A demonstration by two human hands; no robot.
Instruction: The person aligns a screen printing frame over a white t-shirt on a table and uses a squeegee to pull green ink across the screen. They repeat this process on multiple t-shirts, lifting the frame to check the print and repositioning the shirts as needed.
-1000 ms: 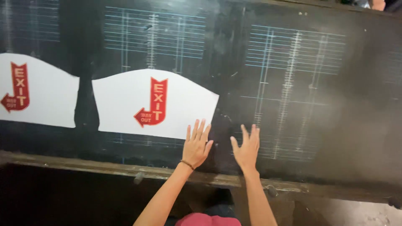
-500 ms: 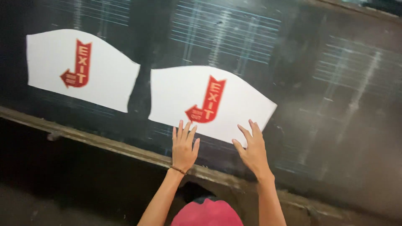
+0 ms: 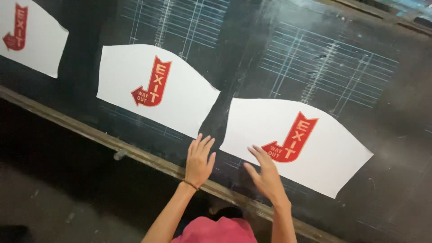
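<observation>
Our right hand (image 3: 266, 173) lies spread and flat, fingers reaching onto the lower left corner of a white curved-top paper sheet (image 3: 315, 166), just below its red arrow print (image 3: 290, 139). It grips nothing; the palm rests more on the dark surface (image 3: 252, 63) than on the paper. Our left hand (image 3: 199, 161) is likewise open with fingers fanned, pressing the bare surface in the gap between this sheet and the next one over, touching neither as far as we can tell. A thin band circles that wrist.

We judge the step in hand to be smoothing this sheet flat against the surface at its place in the row. The next move, as we read it, calls for a light sweep outward across the paper without dragging it out of line with its neighbours.

Beyond the left hand lies a second matching sheet (image 3: 180, 101) with the same red arrow, and further left a third sheet (image 3: 38, 47), cut off by the picture's edge. The surface is black, marked with faint chalk-like grids of pale lines (image 3: 328, 67), and it ends nearest us in a worn wooden rail (image 3: 135, 155). Below the rail the floor (image 3: 58, 202) is dim and grey. A pink garment (image 3: 216, 230) shows at the bottom edge.
</observation>
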